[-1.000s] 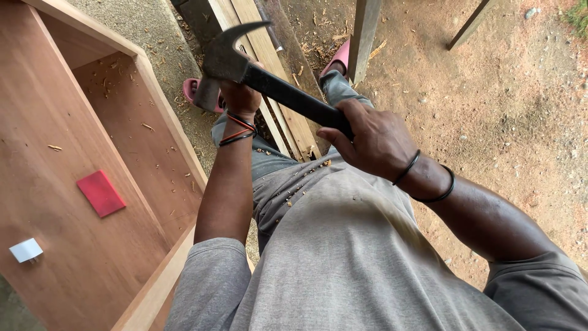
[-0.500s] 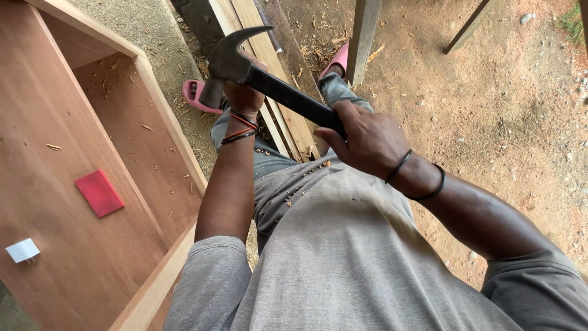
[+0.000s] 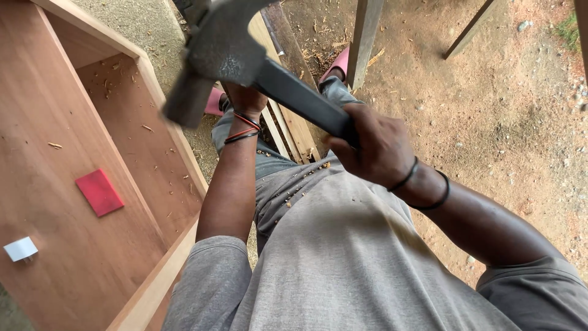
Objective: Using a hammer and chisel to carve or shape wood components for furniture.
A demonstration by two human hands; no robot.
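Beside the big wooden cabinet (image 3: 73, 184), the right hand (image 3: 373, 147) grips the hammer (image 3: 239, 58) handle, its long axis running up-left, head raised just above the left hand (image 3: 245, 98), whose grip is hidden.

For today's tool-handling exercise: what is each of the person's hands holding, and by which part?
The right hand grips a hammer by its dark handle. The left hand is mostly hidden behind the hammer head; what it holds cannot be told.

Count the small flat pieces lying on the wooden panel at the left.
2. A red piece lies near the middle of the wooden panel; a white piece lies below it, near the left edge. More could lie outside the frame.
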